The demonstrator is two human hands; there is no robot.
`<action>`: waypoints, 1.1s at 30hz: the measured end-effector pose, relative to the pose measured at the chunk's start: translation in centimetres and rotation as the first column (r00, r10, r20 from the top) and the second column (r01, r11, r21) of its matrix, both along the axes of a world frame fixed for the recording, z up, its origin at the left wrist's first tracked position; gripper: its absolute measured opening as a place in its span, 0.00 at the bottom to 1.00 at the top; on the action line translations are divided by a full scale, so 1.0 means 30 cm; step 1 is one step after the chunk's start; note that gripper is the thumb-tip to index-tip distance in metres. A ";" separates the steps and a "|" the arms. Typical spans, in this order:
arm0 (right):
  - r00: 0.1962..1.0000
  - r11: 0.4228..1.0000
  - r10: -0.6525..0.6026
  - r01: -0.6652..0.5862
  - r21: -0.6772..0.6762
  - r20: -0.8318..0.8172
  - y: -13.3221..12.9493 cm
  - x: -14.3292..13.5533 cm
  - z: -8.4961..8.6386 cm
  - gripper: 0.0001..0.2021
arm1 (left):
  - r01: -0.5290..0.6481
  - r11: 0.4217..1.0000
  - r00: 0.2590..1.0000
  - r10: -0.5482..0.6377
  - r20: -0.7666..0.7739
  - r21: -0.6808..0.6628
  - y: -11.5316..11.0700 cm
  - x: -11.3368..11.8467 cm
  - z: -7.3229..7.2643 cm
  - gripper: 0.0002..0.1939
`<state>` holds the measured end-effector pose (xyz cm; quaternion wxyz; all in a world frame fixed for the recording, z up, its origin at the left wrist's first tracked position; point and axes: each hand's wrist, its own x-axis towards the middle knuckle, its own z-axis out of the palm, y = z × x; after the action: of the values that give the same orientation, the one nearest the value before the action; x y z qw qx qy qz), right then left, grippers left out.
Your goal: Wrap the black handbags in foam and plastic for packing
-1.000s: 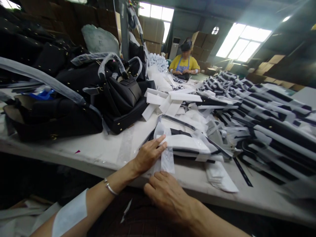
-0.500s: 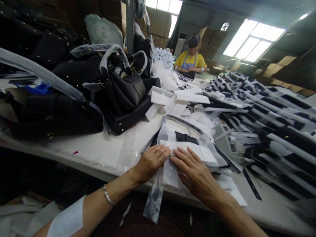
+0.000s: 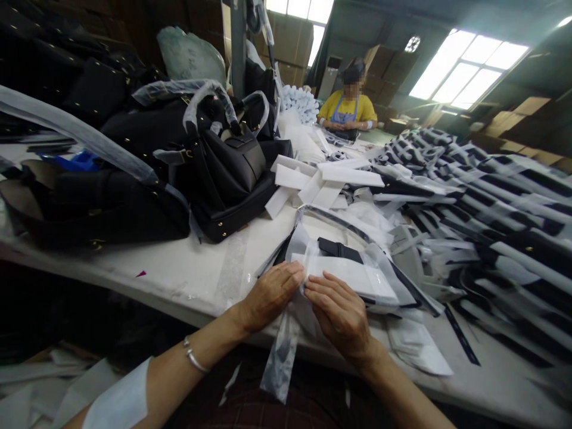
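A flat black bag (image 3: 340, 250) wrapped in white foam sheet and clear plastic lies at the table's front edge. My left hand (image 3: 273, 293) rests on the left part of the wrapping, its fingers pressed together at the white sheet (image 3: 348, 273). Close beside it, my right hand (image 3: 340, 310) has its fingers bent over the front edge of the wrapping. Whether the fingertips pinch the sheet is hard to make out. Below and between the hands, a clear plastic strip (image 3: 280, 363) hangs over the table edge. The bag's plastic-covered handle arches behind the hands.
Black handbags (image 3: 223, 173) stand at the left. White foam pieces (image 3: 322, 182) lie behind the wrapped bag. A large pile of wrapped straps or bags (image 3: 504, 202) fills the right. A person in yellow (image 3: 348, 110) sits at the far end.
My right hand has drawn its fingers closer together and bent them over the front of the wrapping. My left hand has barely moved. The view has shifted slightly.
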<state>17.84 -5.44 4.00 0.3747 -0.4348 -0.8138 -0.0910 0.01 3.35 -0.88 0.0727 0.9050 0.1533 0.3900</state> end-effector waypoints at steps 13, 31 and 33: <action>0.997 0.999 0.009 -0.006 -0.043 0.078 -0.024 0.019 0.004 0.10 | 0.024 1.000 0.999 -0.024 -0.031 0.006 0.002 -0.007 0.008 0.15; 0.898 0.933 -0.194 0.293 -0.207 0.396 0.050 -0.021 0.092 0.03 | 0.057 0.997 0.998 -0.059 -0.036 -0.052 0.020 -0.014 -0.006 0.27; 0.873 0.926 -0.188 0.310 -0.215 0.449 0.057 -0.030 0.104 0.01 | 0.058 0.996 0.997 -0.061 -0.053 -0.064 0.023 -0.015 -0.003 0.27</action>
<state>16.95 -3.74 7.12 0.1102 -0.5554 -0.8163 -0.1145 -0.44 4.03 -0.97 0.1082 0.9169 0.1402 0.3577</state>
